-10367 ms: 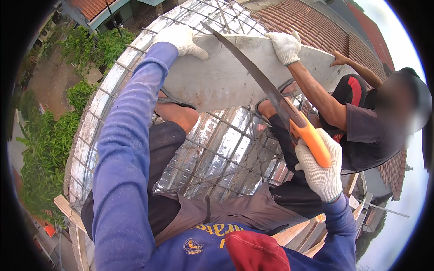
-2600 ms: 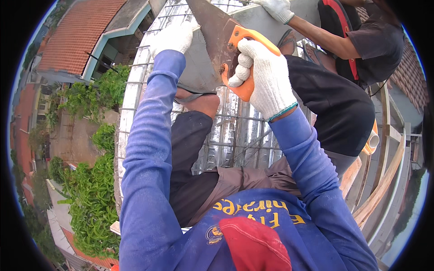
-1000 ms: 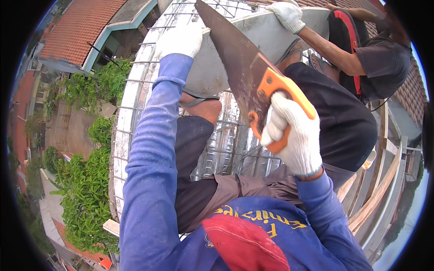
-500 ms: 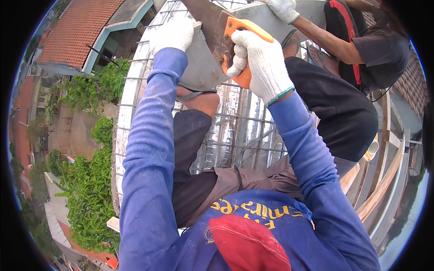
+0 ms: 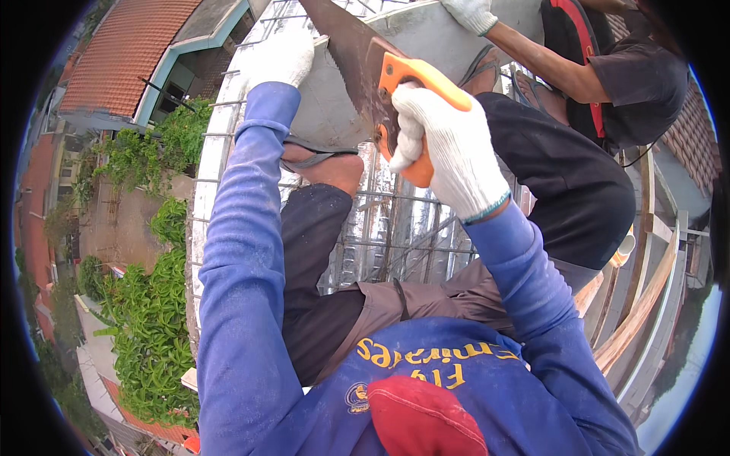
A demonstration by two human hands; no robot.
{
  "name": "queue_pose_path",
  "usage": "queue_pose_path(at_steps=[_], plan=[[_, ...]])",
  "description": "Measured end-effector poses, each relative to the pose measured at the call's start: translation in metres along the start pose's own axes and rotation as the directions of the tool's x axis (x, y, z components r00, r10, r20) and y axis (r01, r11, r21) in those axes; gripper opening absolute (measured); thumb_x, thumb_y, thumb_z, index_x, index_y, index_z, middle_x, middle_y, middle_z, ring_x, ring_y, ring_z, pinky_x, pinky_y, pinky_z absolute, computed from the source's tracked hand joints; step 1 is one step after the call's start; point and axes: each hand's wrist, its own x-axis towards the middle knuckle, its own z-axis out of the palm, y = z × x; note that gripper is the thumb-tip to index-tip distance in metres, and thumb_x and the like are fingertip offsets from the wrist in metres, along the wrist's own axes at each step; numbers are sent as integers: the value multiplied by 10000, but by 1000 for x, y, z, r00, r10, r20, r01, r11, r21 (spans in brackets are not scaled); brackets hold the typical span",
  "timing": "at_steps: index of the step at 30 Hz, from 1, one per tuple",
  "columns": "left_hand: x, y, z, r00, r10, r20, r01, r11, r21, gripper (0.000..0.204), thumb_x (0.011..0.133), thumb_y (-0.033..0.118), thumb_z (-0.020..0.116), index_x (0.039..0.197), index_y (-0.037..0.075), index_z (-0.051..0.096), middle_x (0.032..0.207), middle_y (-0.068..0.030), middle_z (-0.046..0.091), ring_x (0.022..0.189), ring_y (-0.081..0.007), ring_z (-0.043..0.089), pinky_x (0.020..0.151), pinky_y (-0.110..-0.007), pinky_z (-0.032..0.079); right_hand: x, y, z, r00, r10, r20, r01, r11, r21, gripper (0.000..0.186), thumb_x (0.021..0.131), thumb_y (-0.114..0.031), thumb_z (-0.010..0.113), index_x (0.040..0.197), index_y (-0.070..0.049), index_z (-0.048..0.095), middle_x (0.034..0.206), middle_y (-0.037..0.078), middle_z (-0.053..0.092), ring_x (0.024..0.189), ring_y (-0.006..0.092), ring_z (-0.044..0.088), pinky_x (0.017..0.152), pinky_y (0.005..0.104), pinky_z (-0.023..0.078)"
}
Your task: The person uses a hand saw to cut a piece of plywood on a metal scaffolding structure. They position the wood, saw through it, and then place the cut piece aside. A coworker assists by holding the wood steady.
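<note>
My right hand [image 5: 449, 144], in a white knitted glove, is wrapped round the orange handle [image 5: 430, 80] of a handsaw. The rusty brown blade [image 5: 351, 57] points up and left, its toothed edge against a flat grey board [image 5: 323, 114]. At the board's left edge, my left hand [image 5: 280, 59], also gloved, grips the board; bright light washes out its fingers. One of my sandalled feet [image 5: 327, 167] is at the board's near edge.
A co-worker's gloved hand [image 5: 471, 14] rests on the board's far side. Below me a rebar grid [image 5: 395, 220] crosses shiny corrugated metal sheets. The white ledge [image 5: 204, 190] drops off to plants [image 5: 156, 327] at left. Timber planks [image 5: 639, 311] lie at right.
My right hand has drawn the saw back toward me and slightly right, along the board. My left hand stays at the board's edge, a little further left in the picture.
</note>
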Motion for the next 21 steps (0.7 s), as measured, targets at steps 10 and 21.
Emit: queue_pose_path(at_steps=[10, 21], plan=[[-8, 10, -2, 985, -120, -128, 105, 987, -120, 496, 1093, 428, 420, 1378, 167, 730, 1329, -182, 759, 1218, -420, 720, 1041, -602, 524, 17, 0, 5, 946, 325, -13, -270, 808, 524, 167, 1024, -167, 717, 1007, -3, 691, 741, 17, 618, 559, 125, 594, 569, 320, 542], [-18, 8, 5, 995, -20, -95, 26, 998, 58, 429, 1086, 300, 392, 1292, 97, 709, 1339, -238, 732, 1230, -459, 705, 1020, -609, 550, -28, -5, 4, 932, 342, -121, -303, 917, 259, 314, 985, -118, 694, 1229, 79, 673, 711, 46, 605, 535, 147, 609, 522, 330, 566]])
